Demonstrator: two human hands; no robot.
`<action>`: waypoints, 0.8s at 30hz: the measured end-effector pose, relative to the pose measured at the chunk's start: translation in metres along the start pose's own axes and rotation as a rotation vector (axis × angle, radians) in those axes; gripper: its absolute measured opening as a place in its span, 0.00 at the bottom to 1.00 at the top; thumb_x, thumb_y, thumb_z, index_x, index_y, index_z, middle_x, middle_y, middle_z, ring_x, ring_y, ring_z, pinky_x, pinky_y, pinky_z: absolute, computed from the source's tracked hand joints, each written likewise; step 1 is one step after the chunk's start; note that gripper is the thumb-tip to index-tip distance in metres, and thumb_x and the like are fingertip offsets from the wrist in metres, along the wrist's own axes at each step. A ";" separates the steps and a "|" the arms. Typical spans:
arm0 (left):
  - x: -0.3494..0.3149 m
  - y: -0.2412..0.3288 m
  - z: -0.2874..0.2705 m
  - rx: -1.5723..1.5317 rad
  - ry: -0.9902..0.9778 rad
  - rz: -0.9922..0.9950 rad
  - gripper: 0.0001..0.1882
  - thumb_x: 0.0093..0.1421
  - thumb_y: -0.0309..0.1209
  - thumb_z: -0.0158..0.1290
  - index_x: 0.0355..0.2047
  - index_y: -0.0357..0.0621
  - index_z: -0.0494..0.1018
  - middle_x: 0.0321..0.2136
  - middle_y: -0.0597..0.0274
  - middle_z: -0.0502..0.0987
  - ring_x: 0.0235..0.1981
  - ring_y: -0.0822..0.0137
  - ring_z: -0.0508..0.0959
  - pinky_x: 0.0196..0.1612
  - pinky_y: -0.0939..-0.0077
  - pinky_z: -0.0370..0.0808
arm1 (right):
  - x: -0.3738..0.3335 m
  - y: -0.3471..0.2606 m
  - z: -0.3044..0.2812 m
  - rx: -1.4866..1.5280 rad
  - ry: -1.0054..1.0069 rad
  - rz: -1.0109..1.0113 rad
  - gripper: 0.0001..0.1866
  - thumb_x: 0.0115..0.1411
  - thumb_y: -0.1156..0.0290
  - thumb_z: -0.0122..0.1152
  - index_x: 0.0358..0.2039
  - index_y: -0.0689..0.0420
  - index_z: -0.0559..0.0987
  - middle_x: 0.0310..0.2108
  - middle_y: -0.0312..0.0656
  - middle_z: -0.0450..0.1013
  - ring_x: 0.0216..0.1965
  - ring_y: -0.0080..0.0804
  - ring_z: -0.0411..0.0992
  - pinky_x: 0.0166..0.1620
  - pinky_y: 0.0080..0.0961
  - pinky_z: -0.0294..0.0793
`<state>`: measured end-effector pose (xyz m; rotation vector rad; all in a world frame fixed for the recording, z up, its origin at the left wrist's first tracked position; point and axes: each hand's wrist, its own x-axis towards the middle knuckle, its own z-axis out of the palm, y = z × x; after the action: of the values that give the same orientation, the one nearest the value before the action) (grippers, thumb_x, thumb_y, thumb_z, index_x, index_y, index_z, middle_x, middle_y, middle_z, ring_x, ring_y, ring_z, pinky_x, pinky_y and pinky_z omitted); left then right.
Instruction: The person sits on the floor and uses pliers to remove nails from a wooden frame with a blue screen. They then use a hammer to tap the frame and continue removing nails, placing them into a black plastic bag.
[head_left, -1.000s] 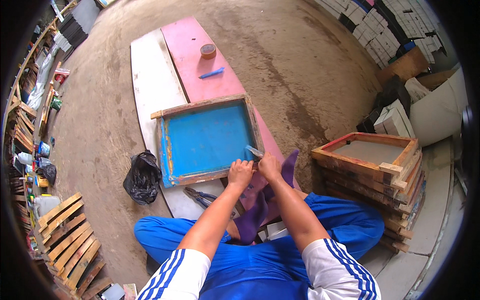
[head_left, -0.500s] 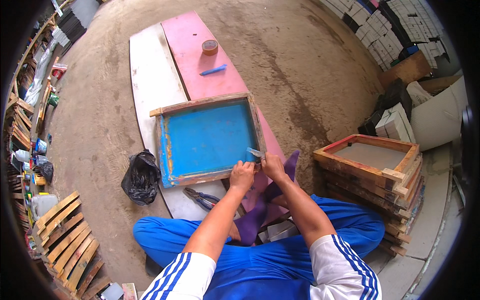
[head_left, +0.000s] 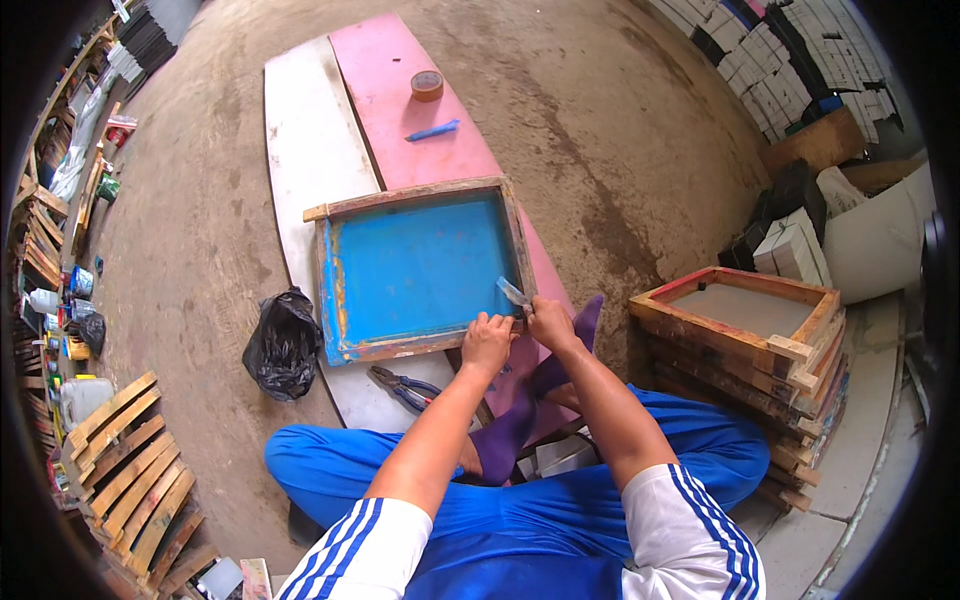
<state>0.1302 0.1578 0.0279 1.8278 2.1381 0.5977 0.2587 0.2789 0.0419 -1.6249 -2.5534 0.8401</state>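
A wooden screen-printing frame [head_left: 520, 236] with blue mesh [head_left: 420, 265] lies across the boards before me. My left hand [head_left: 487, 343] grips its near rail close to the right corner, fingers hooked over the wood. Beside it, my right hand [head_left: 550, 325] is closed round a small scraper [head_left: 513, 292]. The scraper's flat, pale blade points up and left over the mesh's near right corner; whether it touches is unclear. Pliers [head_left: 405, 388] with dark blue handles lie below the frame. A crumpled black plastic bag [head_left: 284, 345] sits on the left.
Beyond the frame, a roll of brown tape [head_left: 426, 86] and a blue cutter-like tool [head_left: 433, 131] rest on a pink board [head_left: 400, 45], beside a white board [head_left: 305, 125]. Wooden frames [head_left: 735, 345] are stacked at right. Curved wooden slats [head_left: 130, 480] stand at lower left.
The scraper's blade has tilted and shifted slightly up the mesh in my right hand. My left hand keeps to the near rail. The whole view has shifted a little.
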 end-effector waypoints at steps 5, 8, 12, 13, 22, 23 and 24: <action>-0.004 -0.004 0.010 0.034 0.057 0.001 0.17 0.60 0.42 0.63 0.46 0.49 0.80 0.40 0.64 0.82 0.46 0.55 0.77 0.48 0.60 0.76 | 0.000 -0.022 -0.002 0.222 0.146 -0.054 0.13 0.63 0.66 0.56 0.30 0.64 0.80 0.28 0.61 0.78 0.32 0.60 0.78 0.39 0.51 0.76; 0.003 0.007 0.003 -0.035 -0.046 -0.004 0.18 0.59 0.39 0.64 0.49 0.50 0.80 0.41 0.63 0.82 0.46 0.54 0.77 0.49 0.59 0.76 | 0.056 -0.041 -0.017 0.844 0.260 0.068 0.12 0.60 0.68 0.56 0.25 0.63 0.79 0.19 0.44 0.75 0.19 0.36 0.72 0.25 0.37 0.71; -0.002 -0.005 0.004 -0.015 -0.025 -0.029 0.17 0.61 0.41 0.63 0.48 0.51 0.80 0.40 0.62 0.82 0.46 0.53 0.77 0.49 0.58 0.76 | 0.073 -0.049 -0.075 0.711 -0.093 0.289 0.12 0.58 0.66 0.58 0.24 0.61 0.78 0.16 0.36 0.68 0.13 0.28 0.64 0.16 0.31 0.62; 0.000 -0.005 0.004 -0.027 -0.021 -0.032 0.17 0.61 0.42 0.63 0.48 0.51 0.80 0.40 0.62 0.82 0.46 0.53 0.77 0.49 0.57 0.76 | 0.067 -0.043 -0.077 0.679 -0.089 0.270 0.13 0.58 0.65 0.58 0.24 0.63 0.79 0.16 0.37 0.69 0.14 0.29 0.66 0.17 0.33 0.64; 0.028 0.006 -0.015 -0.002 -0.018 0.064 0.25 0.63 0.49 0.59 0.54 0.48 0.77 0.50 0.56 0.78 0.50 0.52 0.75 0.51 0.55 0.74 | 0.046 -0.042 -0.034 1.139 0.073 0.135 0.06 0.66 0.71 0.55 0.34 0.56 0.78 0.24 0.31 0.71 0.22 0.19 0.67 0.25 0.21 0.66; 0.033 0.004 -0.005 -0.011 0.020 0.098 0.26 0.65 0.49 0.57 0.57 0.47 0.75 0.55 0.55 0.76 0.53 0.52 0.74 0.53 0.55 0.73 | 0.054 -0.044 -0.030 1.110 0.077 0.076 0.08 0.68 0.70 0.54 0.31 0.56 0.78 0.24 0.29 0.70 0.22 0.17 0.66 0.25 0.20 0.66; 0.037 0.000 0.003 -0.018 0.058 0.132 0.27 0.66 0.49 0.55 0.60 0.47 0.73 0.60 0.54 0.74 0.56 0.51 0.73 0.56 0.54 0.73 | 0.059 -0.045 -0.027 1.104 0.081 0.105 0.09 0.69 0.70 0.54 0.30 0.56 0.78 0.23 0.29 0.70 0.22 0.17 0.66 0.25 0.20 0.66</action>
<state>0.1252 0.1948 0.0277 1.9767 2.0516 0.7056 0.2010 0.3256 0.0689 -1.3080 -1.3995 1.6907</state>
